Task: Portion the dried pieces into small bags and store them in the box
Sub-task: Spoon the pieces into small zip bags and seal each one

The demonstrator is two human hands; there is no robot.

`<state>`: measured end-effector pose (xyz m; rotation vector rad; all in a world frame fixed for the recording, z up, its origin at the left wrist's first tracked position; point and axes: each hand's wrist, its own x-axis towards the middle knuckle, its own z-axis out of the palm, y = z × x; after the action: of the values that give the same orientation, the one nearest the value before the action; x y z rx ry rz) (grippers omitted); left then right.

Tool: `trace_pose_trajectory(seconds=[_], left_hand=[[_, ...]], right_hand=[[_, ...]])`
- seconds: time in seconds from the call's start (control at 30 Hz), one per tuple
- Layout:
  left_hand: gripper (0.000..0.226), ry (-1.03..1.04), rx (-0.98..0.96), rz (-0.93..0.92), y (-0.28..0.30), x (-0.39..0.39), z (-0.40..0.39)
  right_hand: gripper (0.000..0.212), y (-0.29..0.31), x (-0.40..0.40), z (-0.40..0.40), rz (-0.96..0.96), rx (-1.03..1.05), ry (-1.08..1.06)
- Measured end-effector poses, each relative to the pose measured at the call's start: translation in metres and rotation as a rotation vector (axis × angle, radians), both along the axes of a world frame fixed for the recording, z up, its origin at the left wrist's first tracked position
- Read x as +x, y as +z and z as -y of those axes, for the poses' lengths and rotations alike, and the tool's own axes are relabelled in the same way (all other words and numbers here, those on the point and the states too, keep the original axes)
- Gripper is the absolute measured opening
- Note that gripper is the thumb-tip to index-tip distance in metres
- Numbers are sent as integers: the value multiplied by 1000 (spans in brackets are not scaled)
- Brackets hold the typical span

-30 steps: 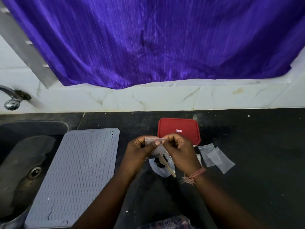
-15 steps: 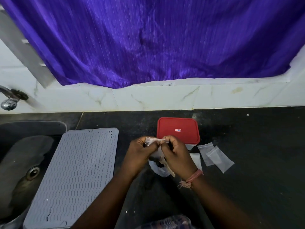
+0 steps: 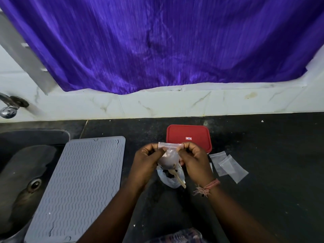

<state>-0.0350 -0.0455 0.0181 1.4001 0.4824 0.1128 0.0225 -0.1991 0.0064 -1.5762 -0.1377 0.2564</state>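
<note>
My left hand (image 3: 146, 161) and my right hand (image 3: 194, 159) pinch the top strip of a small clear zip bag (image 3: 169, 156), one at each end, above the black counter. The bag hangs between them with dark pieces in its lower part. Under it lies an open white plastic bag (image 3: 171, 178) of dark dried pieces with a wooden spoon (image 3: 180, 178) sticking out. The box with a red lid (image 3: 188, 135) stands shut just behind my hands. Two empty small bags (image 3: 228, 166) lie flat to the right.
A grey ribbed silicone mat (image 3: 77, 186) lies left of my hands, partly over the steel sink (image 3: 22, 174). A tap (image 3: 8, 109) juts from the white tiled wall at far left. A purple curtain (image 3: 157, 44) hangs behind the counter (image 3: 271, 172).
My hands have moved apart along the small bag's top strip, which now shows stretched flat between them. The bag and hands sit slightly lower in the view.
</note>
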Motion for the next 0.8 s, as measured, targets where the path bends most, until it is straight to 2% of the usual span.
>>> trace_pose_trajectory(seconds=[0.13, 0.33, 0.6, 0.8], left_hand=[[17, 10, -18, 3, -1, 0, 1], [18, -25, 20, 41, 1, 0, 5], [16, 9, -8, 65, -2, 0, 8], [19, 20, 54, 59, -4, 3, 8]], right_hand=[[4, 1, 0, -2, -19, 43, 35], [8, 5, -7, -7, -13, 30, 71], [9, 14, -9, -8, -1, 60, 53], [8, 10, -10, -5, -36, 96, -14]])
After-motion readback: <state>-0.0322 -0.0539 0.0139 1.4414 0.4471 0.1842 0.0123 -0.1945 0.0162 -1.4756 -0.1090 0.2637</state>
